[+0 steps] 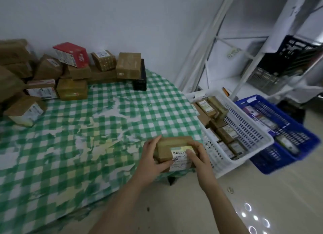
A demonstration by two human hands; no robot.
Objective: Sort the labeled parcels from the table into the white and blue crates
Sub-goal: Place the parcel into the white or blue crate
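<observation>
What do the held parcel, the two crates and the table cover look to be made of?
Parcel: brown cardboard, tape-glossy, paper label. White crate and blue crate: likely moulded plastic, slotted walls. Table cover: probably coated cloth or vinyl; green check print peeling in patches.

Both hands grip 1 brown parcel at the corner of the table nearest the white crate: the left hand clasps its left side and the right hand its right, with the right thumb lying on the barcode label. The white crate sits on the floor just beside that corner, packed with brown parcels, and the blue crate touches its far side, holding a few more. At the table's far end from the white crate, a heap of brown boxes leans against the wall, with 1 red box on top.
</observation>
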